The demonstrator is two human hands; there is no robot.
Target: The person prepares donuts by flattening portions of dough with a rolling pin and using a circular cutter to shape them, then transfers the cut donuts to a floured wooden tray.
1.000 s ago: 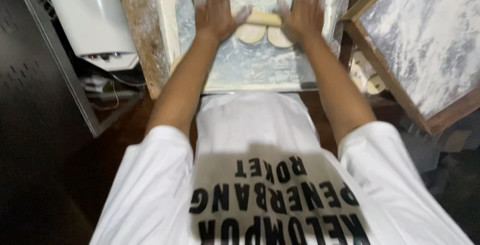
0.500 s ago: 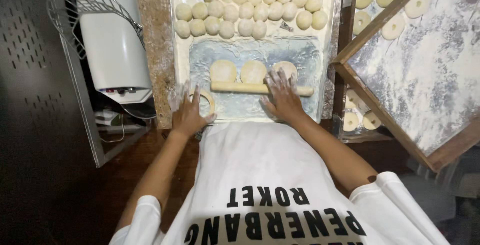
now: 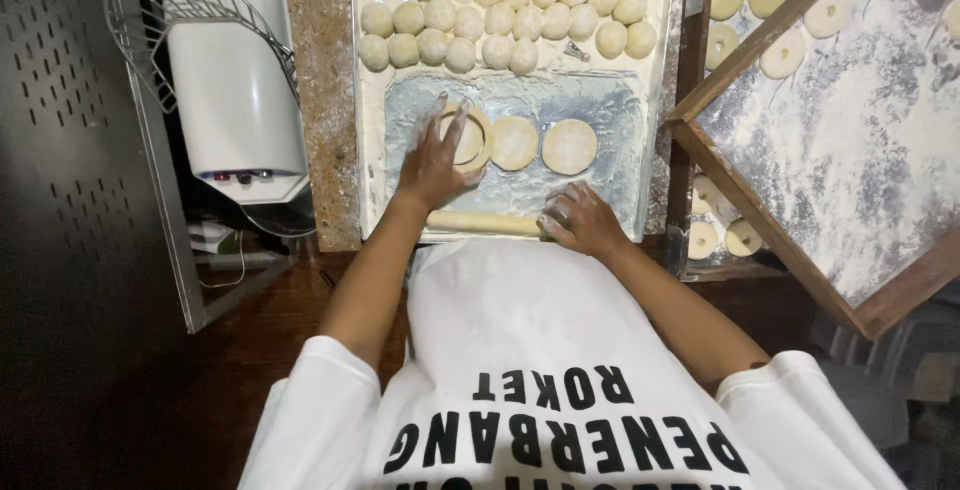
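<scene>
Pale dough discs (image 3: 515, 143) — flour-white tray (image 3: 620, 100)

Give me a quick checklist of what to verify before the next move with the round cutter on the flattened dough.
1. Left hand on the round cutter: ok, fingers rest over it.
2. Cutter centred on the leftmost dough disc: ok, as far as visible.
3. Right hand steadying the rolling pin at the board's near edge: ok.
4. Other two dough discs lie apart from the cutter: ok.
5. Dough balls in rows at the far side, out of the way: ok.
6. Cut through to the board: cannot tell.
</scene>
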